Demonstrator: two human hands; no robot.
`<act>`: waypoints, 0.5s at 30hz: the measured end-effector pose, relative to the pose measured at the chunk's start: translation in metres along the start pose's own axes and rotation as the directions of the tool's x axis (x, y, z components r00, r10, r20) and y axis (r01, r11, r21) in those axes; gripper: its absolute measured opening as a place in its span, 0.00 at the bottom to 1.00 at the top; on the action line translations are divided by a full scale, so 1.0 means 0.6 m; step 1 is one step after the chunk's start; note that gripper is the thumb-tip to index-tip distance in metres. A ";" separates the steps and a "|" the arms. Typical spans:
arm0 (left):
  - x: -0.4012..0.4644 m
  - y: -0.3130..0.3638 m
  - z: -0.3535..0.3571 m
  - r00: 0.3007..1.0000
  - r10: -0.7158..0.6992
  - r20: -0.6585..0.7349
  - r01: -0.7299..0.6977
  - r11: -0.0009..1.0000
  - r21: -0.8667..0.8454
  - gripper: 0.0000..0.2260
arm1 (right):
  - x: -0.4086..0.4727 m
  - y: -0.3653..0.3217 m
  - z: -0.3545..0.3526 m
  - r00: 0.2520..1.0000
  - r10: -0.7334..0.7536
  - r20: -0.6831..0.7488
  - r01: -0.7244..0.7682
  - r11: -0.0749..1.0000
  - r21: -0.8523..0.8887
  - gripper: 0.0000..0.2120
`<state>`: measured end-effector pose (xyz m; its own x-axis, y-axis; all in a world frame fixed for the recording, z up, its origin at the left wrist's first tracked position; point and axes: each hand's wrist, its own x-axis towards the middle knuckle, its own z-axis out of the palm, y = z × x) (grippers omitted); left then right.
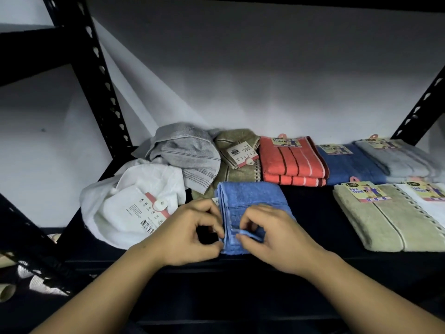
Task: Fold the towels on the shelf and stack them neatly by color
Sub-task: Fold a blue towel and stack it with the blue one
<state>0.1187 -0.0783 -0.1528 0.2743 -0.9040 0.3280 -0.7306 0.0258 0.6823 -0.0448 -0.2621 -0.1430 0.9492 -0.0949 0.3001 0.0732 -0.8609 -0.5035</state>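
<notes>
While half done at best, judged from the head view: light blue towel lying folded on the dark shelf front and centre, left hand pinching its near left edge, right hand pinching a thin fold of the same cloth at its near edge between thumb and forefinger. Already folded and laid flat to the right: coral striped towels two deep, dark blue towel, pale grey towel at the back, beige towel in front with a white one partly cut off by the frame edge beside it. Left to do, apparently: crumpled white towel, rumpled grey towel heaped on it, and olive towel loosely bunched behind. Likely destination for the blue piece, beside or atop the darker blue; cannot tell whether shades count as one color.
</notes>
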 end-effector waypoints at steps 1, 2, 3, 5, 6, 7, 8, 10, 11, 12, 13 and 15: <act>0.001 0.001 0.001 1.000 0.005 0.000 -0.005 1.000 -0.004 0.07 | 0.001 0.000 0.003 0.999 0.035 -0.032 -0.035 0.999 0.017 0.07; 0.002 0.002 0.002 1.000 0.006 0.000 -0.006 1.000 -0.003 0.07 | 0.002 0.001 0.006 0.995 0.069 -0.065 -0.067 0.997 0.041 0.08; 0.003 0.001 0.003 1.000 0.006 0.001 -0.006 1.000 0.002 0.07 | 0.004 0.001 0.007 0.991 0.086 -0.100 -0.080 0.995 0.060 0.09; 0.006 -0.001 0.004 1.000 -0.008 0.011 0.008 1.000 -0.005 0.07 | 0.007 -0.002 0.010 0.985 0.076 -0.155 -0.067 0.996 0.064 0.09; 0.007 -0.002 0.004 1.000 -0.019 0.020 0.019 1.000 -0.020 0.07 | 0.009 -0.006 0.013 0.985 0.070 -0.159 -0.061 0.996 0.060 0.09; 0.007 -0.004 0.003 0.999 -0.030 0.030 0.031 0.999 -0.038 0.07 | 0.010 -0.010 0.016 0.987 0.067 -0.147 -0.059 0.997 0.057 0.09; 0.008 -0.006 0.003 0.998 -0.043 0.042 0.045 0.997 -0.057 0.07 | 0.010 -0.012 0.020 0.990 0.068 -0.126 -0.062 0.997 0.054 0.08; 0.010 -0.009 0.000 0.996 -0.068 0.065 0.073 0.994 -0.085 0.07 | 0.009 -0.015 0.020 0.993 0.081 -0.083 -0.077 0.996 0.052 0.08; 0.011 -0.010 -0.001 0.994 -0.075 0.075 0.082 0.992 -0.094 0.08 | 0.008 -0.016 0.017 0.995 0.084 -0.057 -0.081 0.995 0.055 0.08; 0.012 -0.011 -0.001 0.993 -0.080 0.083 0.089 0.991 -0.104 0.08 | 0.008 -0.016 0.012 0.996 0.082 -0.027 -0.080 0.995 0.061 0.08; 0.012 -0.013 -0.001 0.992 -0.086 0.091 0.096 0.989 -0.114 0.08 | 0.008 -0.017 0.005 0.997 0.071 0.006 -0.072 0.995 0.063 0.08; 0.013 -0.014 -0.001 0.990 -0.093 0.103 0.107 0.986 -0.130 0.09 | 0.009 -0.019 -0.005 0.996 0.049 0.075 -0.052 0.998 0.039 0.07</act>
<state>0.1275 -0.0852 -0.1555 0.2753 -0.9417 0.1935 -0.6099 -0.0154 0.7923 -0.0417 -0.2543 -0.1332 0.9718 -0.0995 0.2138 0.0355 -0.8345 -0.5499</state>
